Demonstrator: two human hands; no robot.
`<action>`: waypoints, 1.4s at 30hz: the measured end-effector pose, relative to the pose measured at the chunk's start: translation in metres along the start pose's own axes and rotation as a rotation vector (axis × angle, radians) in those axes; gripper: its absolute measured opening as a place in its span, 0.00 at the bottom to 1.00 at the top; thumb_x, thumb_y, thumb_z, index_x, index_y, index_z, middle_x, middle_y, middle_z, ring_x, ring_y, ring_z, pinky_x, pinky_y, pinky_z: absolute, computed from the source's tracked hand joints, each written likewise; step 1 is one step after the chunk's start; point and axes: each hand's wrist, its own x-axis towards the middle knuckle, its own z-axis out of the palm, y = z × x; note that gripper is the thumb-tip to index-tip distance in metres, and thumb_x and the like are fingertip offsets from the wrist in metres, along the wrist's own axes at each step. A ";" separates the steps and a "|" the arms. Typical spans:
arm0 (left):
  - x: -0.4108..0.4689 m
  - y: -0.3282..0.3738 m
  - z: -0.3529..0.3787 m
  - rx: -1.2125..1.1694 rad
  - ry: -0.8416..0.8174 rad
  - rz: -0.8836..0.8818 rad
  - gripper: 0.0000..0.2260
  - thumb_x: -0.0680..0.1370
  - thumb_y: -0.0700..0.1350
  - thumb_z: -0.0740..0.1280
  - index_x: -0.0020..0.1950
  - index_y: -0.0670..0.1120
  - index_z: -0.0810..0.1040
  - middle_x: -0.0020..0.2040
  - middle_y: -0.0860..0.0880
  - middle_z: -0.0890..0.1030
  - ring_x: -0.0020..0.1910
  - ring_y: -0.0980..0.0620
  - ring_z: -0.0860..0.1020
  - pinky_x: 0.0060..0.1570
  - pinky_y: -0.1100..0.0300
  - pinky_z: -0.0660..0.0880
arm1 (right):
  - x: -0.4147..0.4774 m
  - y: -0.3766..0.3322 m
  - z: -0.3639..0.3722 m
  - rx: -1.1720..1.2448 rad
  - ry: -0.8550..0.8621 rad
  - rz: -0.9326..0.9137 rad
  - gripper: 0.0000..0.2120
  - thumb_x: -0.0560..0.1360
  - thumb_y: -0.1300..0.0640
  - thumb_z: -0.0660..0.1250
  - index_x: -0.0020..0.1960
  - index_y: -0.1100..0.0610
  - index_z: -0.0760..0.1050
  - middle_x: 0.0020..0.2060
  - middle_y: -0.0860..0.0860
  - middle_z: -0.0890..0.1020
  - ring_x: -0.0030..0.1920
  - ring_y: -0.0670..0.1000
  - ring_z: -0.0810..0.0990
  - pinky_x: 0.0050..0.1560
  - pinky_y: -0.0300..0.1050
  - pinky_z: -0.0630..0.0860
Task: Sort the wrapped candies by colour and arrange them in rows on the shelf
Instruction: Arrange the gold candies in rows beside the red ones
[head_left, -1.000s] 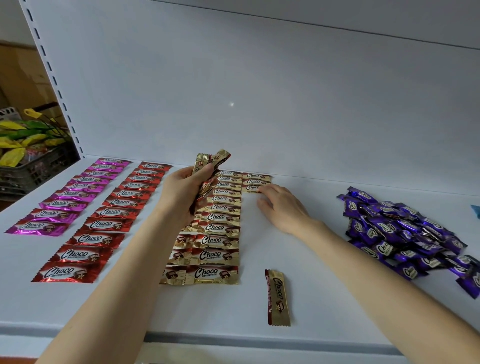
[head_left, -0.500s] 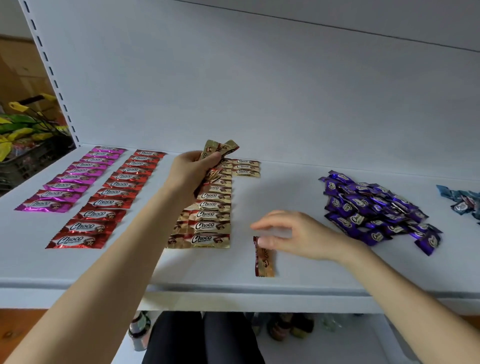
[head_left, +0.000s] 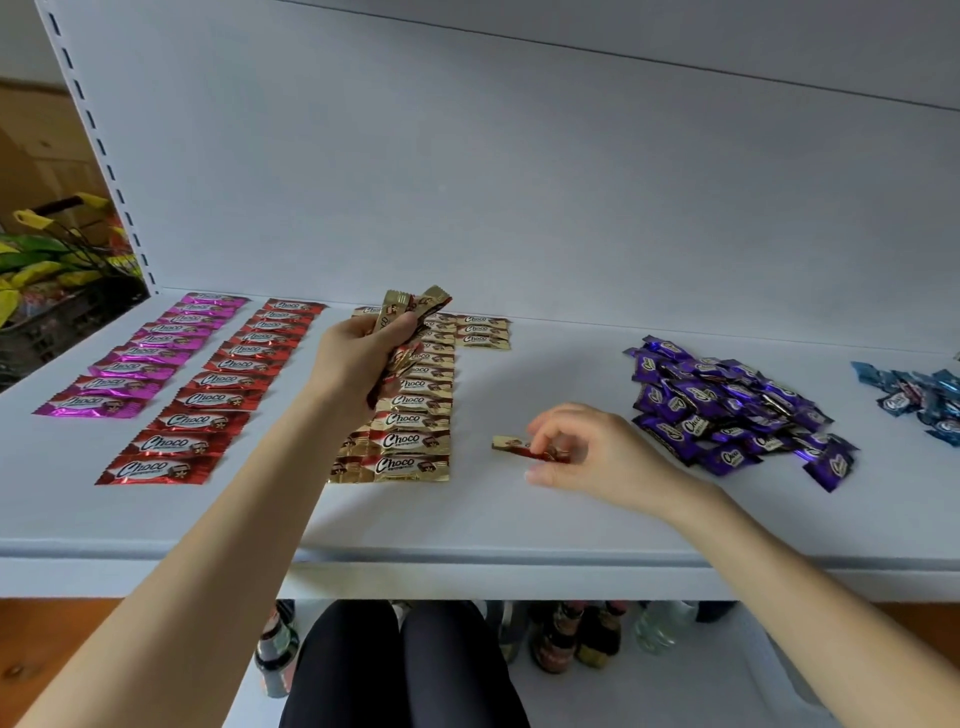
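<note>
the left hand (head_left: 358, 358) is up over the white shelf (head_left: 519, 525), and its fingers are curled tight round a bunch of gold candies (head_left: 410, 312) that stick up out of the fist. the right hand (head_left: 587, 457) is low over the shelf, between the gold row and the purple pile. it pinches a single gold candy (head_left: 511, 444) with the thumb and the first fingers. this candy lies flat and points to the left; it may be touching the shelf, but it is hard to tell. on the far left is a pink row (head_left: 150, 353) of candies that runs from the front to the back wall. just beside it is a red row (head_left: 218, 395) that runs the same way. next comes the long gold row (head_left: 415, 421), partly behind the left hand. at the back, touching its right side, is a short gold row (head_left: 483, 330) of three candies. on the right sits a loose purple pile (head_left: 727, 405), and near the right edge is a small blue pile (head_left: 924, 400), apart from the purple one. under the shelf stand some bottles (head_left: 556, 639), and the person's legs in black (head_left: 405, 670) show down there too. past the left side of the shelf is a dark basket (head_left: 52, 312) with yellow and green things in it.
</note>
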 end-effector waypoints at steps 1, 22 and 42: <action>0.000 0.000 0.000 0.000 0.000 0.001 0.05 0.78 0.41 0.65 0.46 0.40 0.76 0.36 0.44 0.77 0.19 0.57 0.70 0.16 0.69 0.63 | -0.003 0.003 -0.001 0.030 -0.014 0.004 0.12 0.67 0.59 0.75 0.37 0.46 0.73 0.49 0.40 0.76 0.48 0.37 0.75 0.49 0.29 0.68; 0.006 -0.005 0.005 0.004 -0.026 -0.008 0.05 0.78 0.42 0.65 0.47 0.40 0.76 0.36 0.45 0.76 0.20 0.57 0.70 0.16 0.68 0.64 | 0.006 0.000 0.007 -0.374 0.166 0.152 0.13 0.73 0.46 0.67 0.49 0.55 0.77 0.42 0.47 0.78 0.43 0.48 0.75 0.43 0.43 0.71; 0.033 0.005 0.005 -0.112 0.001 -0.096 0.07 0.78 0.42 0.65 0.51 0.38 0.74 0.34 0.44 0.76 0.19 0.57 0.69 0.17 0.70 0.61 | 0.097 0.025 0.010 -0.375 0.081 0.064 0.11 0.77 0.62 0.60 0.57 0.59 0.77 0.54 0.56 0.78 0.57 0.56 0.74 0.54 0.44 0.68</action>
